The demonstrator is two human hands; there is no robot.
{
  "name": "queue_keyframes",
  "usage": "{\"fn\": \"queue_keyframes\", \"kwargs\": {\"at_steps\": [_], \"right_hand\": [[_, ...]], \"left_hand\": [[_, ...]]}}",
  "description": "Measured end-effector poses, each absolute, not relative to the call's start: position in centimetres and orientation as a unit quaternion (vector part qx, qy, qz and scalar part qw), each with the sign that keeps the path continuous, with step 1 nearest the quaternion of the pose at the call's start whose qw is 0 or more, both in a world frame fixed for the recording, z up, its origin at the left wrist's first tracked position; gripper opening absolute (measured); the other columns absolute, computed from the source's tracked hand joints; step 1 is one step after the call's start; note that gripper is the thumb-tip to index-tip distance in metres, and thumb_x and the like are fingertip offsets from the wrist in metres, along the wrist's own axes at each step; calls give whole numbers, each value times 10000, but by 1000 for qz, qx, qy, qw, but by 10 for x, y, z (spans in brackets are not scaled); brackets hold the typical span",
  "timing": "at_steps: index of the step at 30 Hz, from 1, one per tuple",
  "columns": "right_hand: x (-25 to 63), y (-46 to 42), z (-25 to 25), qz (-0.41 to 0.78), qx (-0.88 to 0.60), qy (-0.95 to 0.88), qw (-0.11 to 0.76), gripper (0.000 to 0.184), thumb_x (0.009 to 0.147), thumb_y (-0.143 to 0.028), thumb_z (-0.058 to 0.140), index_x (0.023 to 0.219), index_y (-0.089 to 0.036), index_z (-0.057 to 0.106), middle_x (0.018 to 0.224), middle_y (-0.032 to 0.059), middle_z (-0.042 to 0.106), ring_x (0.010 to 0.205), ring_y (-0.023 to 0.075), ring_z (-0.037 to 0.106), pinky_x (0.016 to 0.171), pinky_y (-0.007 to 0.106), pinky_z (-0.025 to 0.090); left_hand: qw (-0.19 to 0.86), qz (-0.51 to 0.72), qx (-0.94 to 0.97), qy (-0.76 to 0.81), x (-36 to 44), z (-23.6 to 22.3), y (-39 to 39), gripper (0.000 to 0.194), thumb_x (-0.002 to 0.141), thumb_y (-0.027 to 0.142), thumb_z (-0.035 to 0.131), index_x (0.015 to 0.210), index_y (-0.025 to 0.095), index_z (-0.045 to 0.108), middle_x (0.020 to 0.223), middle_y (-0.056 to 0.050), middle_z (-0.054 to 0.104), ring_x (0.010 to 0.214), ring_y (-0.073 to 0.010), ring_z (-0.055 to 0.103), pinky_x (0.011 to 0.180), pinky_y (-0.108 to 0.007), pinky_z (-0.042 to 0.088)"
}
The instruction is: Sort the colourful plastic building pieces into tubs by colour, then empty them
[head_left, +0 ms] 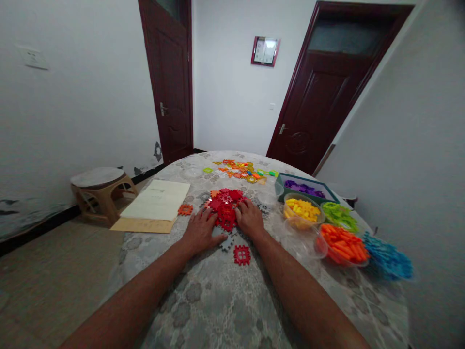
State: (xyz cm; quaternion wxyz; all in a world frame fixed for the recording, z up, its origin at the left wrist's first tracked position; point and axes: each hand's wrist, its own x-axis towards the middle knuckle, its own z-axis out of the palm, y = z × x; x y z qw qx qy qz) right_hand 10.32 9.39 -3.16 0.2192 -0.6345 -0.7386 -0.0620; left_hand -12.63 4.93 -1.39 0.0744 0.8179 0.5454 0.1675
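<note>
A pile of red plastic interlocking pieces [227,215] lies on the patterned tablecloth in front of me. My left hand [201,229] rests at the pile's left side, fingers spread and touching its edge. On the opposite side, my right hand [250,219] lies with its fingertips against the red pieces; its fingers are stretched out. A grey interlocking piece [226,243] sits between my hands, near the left thumb. Closer to me is a single square red piece [241,255]. An orange piece [185,209] lies left of my left hand.
Mixed coloured pieces [241,170] are scattered at the back. On the right stand a box of purple pieces [278,189], a tub of yellow pieces [302,209], green pieces [339,216], orange pieces [343,244] and blue pieces [388,257]. Papers [155,199] and a stool [98,177] are left.
</note>
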Motion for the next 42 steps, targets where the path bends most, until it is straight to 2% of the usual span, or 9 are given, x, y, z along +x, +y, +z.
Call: {"fn": "queue_keyframes", "kwargs": {"at_steps": [7, 14, 17, 21, 25, 27, 32, 38, 42], "right_hand": [[116, 71, -26, -35, -621, -763, 176, 380, 1079, -433, 493, 1323, -224, 697, 1411, 126, 662, 1323, 268, 576, 1162, 398, 396], [135, 56, -23, -53, -658, -724, 201, 444, 1071, -432, 499, 1419, -201, 650, 1587, 157, 533, 1441, 319, 480, 1203, 461, 353], [137, 49, -24, -22, -674, -717, 177, 428, 1072, -451, 502, 1365, -193, 678, 1579, 172, 535, 1410, 320, 508, 1178, 469, 373], [140, 31, -21, 3, -655, -737, 168, 421, 1091, -475, 463, 1268, -195, 723, 1480, 167, 611, 1313, 301, 574, 1138, 462, 409], [144, 11, -18, -5, -642, -745, 182, 449, 1105, -484, 434, 1308, -190, 705, 1472, 159, 616, 1298, 295, 577, 1132, 457, 420], [145, 3, -16, 0, -632, -752, 189, 432, 1103, -466, 452, 1345, -191, 683, 1466, 152, 621, 1318, 289, 566, 1142, 451, 415], [144, -5, -9, -21, -627, -741, 239, 378, 1079, -458, 519, 1284, -191, 690, 1337, 152, 668, 1270, 295, 567, 1100, 450, 451], [148, -2, -8, -11, -638, -736, 225, 354, 1056, -446, 563, 1216, -165, 708, 1285, 172, 685, 1214, 301, 601, 1069, 454, 488], [153, -16, 9, 17, -613, -744, 264, 274, 1043, -359, 582, 1209, -176, 700, 1280, 153, 701, 1223, 272, 617, 1069, 422, 494]], "left_hand": [[17, 133, 836, 533, -130, -11, 25, 746, 874, 676, 674, 1470, 231, 620, 1529, -156, 594, 1488, -425, 432, 1254, -590, 277], [-1, 156, 836, 527, -112, -9, 28, 826, 886, 633, 697, 1596, 263, 496, 1688, -163, 418, 1568, -436, 315, 1245, -663, 250], [20, 134, 845, 518, -102, -6, 32, 755, 890, 638, 687, 1541, 276, 569, 1647, -155, 485, 1520, -456, 393, 1214, -694, 274], [21, 139, 870, 472, -96, -5, 26, 580, 936, 631, 626, 1414, 306, 674, 1568, -122, 582, 1470, -405, 475, 1211, -680, 280], [6, 144, 877, 459, -103, -15, 18, 606, 943, 638, 607, 1429, 281, 659, 1577, -139, 573, 1489, -421, 452, 1204, -729, 255], [-5, 156, 879, 450, -107, -18, 19, 539, 956, 601, 598, 1357, 254, 696, 1542, -152, 600, 1447, -408, 501, 1192, -710, 299], [-40, 252, 880, 400, -108, -14, 31, 371, 974, 562, 583, 1043, 234, 743, 1299, -148, 716, 1226, -343, 648, 1090, -534, 477], [-43, 210, 885, 413, -89, -14, 33, 505, 977, 541, 578, 1360, 220, 656, 1457, -166, 640, 1322, -360, 601, 1093, -535, 474], [-70, 178, 881, 432, -89, -14, 32, 435, 994, 543, 530, 1166, 204, 741, 1348, -174, 686, 1239, -370, 637, 1045, -532, 493]]}}
